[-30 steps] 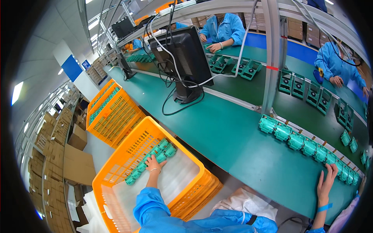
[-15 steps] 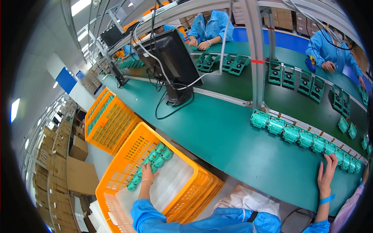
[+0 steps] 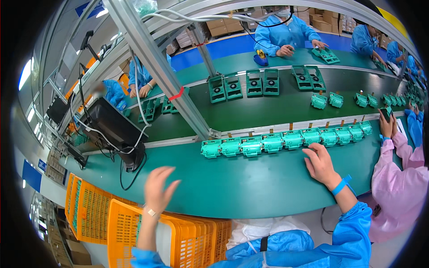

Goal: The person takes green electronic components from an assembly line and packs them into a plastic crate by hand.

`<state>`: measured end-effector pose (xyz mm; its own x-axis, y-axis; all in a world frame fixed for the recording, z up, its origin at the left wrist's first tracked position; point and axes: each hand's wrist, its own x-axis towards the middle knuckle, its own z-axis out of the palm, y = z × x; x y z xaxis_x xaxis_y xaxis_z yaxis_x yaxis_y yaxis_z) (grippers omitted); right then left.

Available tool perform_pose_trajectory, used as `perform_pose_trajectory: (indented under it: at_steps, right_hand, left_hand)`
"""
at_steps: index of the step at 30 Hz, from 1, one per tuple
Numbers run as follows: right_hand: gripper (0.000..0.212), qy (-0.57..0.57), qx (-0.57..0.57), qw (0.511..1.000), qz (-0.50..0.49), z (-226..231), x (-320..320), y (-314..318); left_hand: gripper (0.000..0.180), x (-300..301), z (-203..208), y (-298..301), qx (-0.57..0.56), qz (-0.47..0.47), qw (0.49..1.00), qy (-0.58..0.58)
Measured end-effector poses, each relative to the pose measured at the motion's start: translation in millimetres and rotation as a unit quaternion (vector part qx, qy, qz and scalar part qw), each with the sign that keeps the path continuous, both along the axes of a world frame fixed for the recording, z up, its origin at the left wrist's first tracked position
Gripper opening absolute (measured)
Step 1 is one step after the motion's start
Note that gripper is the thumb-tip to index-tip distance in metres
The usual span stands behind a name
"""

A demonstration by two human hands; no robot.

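Observation:
My left hand [image 3: 158, 187] is raised over the near edge of the green bench [image 3: 250, 187], fingers spread, holding nothing. My right hand [image 3: 319, 164] rests flat on the bench, fingers apart, its fingertips just short of a row of several teal plastic housings [image 3: 286, 140] lined up side by side. A blue wrist strap [image 3: 342, 184] circles my right wrist. Below my left forearm stands an orange mesh crate [image 3: 178, 236].
A second orange crate [image 3: 87, 207] sits farther left. A black monitor [image 3: 114, 129] with cables stands on the bench at left. A metal frame post [image 3: 165, 67] slants across. More teal parts ride the belt [image 3: 268, 82] behind. A person in pink [image 3: 397, 178] works at right; others in blue sit opposite.
My left hand has come up out of the orange crate, away from the teal parts inside it, and hangs open above the bench. My view has swung right toward the row of housings.

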<state>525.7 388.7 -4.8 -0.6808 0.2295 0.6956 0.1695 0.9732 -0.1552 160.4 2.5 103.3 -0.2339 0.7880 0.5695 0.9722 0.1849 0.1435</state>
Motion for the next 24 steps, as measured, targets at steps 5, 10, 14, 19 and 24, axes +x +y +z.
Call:
perform_pose_trajectory:
  at_steps: [5,10,14,19,24]
  right_hand:
    - [0.046,0.016,0.026,0.999,0.015,2,4,2]
    - [0.043,0.017,0.028,0.999,0.032,2,4,1]
    - [0.043,0.019,0.032,0.999,0.029,5,5,4]
    - [0.042,0.004,0.019,1.0,0.024,1,5,6]
    - [0.041,-0.006,0.005,1.0,0.009,3,2,2]
  left_hand:
    - [0.081,1,-47,145,-0.104,-0.1,0.988,0.058]
    - [0.088,-25,-87,190,-0.138,-0.098,0.979,0.109]
    - [0.087,-31,-92,197,-0.166,-0.103,0.973,0.119]
    - [0.082,-33,-87,185,-0.133,-0.097,0.978,0.129]
    - [0.082,-32,-63,139,-0.018,-0.109,0.984,0.141]
